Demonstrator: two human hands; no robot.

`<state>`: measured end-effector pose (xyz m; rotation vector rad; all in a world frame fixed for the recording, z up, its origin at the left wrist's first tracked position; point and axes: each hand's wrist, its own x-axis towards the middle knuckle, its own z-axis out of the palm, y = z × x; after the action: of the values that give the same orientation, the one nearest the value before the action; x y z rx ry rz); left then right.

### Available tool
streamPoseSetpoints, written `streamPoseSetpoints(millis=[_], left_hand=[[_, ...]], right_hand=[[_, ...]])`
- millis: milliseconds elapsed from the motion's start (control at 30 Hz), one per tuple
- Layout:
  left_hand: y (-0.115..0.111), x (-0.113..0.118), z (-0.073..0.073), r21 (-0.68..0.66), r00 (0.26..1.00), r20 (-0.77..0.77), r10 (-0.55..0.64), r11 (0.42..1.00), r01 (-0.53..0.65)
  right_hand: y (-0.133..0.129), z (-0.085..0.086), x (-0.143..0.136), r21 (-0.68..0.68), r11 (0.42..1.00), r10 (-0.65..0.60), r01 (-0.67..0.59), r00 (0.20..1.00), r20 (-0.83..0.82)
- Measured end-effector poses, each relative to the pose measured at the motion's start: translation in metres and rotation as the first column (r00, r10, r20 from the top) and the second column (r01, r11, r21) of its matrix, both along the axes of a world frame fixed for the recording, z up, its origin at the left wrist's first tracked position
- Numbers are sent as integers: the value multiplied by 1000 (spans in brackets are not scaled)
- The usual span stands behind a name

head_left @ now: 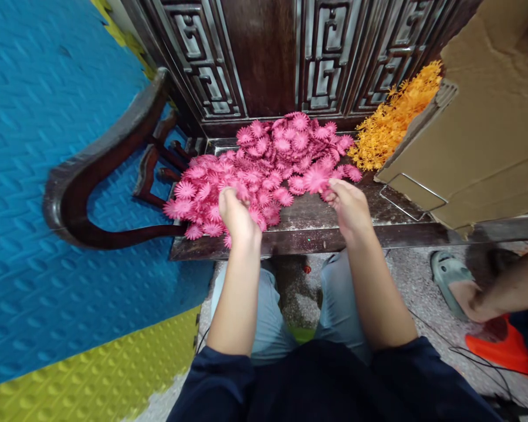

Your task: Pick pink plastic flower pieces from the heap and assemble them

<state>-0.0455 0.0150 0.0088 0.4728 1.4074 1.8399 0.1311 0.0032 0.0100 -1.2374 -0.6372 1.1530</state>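
Observation:
A large heap of pink flower-shaped pieces [264, 158] lies on a dark wooden bench seat [310, 217]. Over the heap's front, my left hand [237, 214] has its fingers curled together at pink pieces; what lies between the fingertips is hidden. My right hand [347, 205] pinches the edge of a pink flower piece [317, 177] near the heap's right end, and that piece looks blurred. Dark residue and small pink bits lie on the seat between my hands.
Orange flower pieces [393, 120] are piled right of the pink ones, beside a cardboard box [475, 129] with a wire frame [413, 197]. A curved armrest [101, 152] stands left. Another person's foot in a clog [453, 281] is at the right.

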Motion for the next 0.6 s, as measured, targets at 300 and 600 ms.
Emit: streamPoseSetpoints(millis=[300,600], left_hand=[[5,0,-11,-236,946,320,-42,964,123],[-18,49,-13,25,824,-291,-487,857,515]], right_hand=[[-3,3,-4,-14,988,153,-153,985,76],[-6,2,-8,-25,959,283,-282,958,51]])
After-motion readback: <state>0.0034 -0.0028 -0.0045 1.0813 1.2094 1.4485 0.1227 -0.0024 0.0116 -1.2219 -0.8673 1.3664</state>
